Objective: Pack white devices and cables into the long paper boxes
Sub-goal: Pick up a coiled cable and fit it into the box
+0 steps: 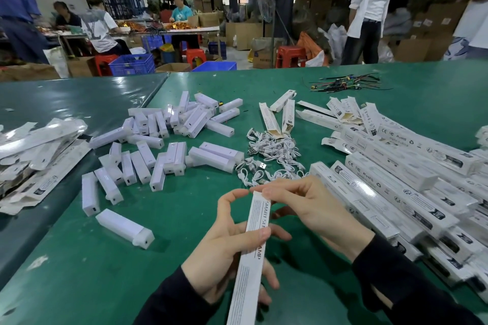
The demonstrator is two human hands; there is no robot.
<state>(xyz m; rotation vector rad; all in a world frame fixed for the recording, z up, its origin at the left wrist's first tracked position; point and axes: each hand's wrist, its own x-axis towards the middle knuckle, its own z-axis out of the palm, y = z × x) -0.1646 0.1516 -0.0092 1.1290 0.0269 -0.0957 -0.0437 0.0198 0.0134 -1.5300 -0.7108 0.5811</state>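
I hold one long white paper box [252,258] upright over the green table [79,272], printed side facing me. My left hand [224,253] grips its middle, thumb across the front and forefinger arched toward the top. My right hand [303,208] pinches the box's top end with its fingertips. Loose white devices [158,145] lie scattered to the left and ahead; one device [125,227] lies nearest. A heap of coiled white cables [272,155] sits just beyond my hands. Whether the box's end is closed cannot be told.
A big stack of long paper boxes [412,192] fills the right side. Open boxes [280,119] lie behind the cables. Flattened boxes [34,158] pile at the left. Coloured wires [346,84] lie far back. People work and stand beyond the table.
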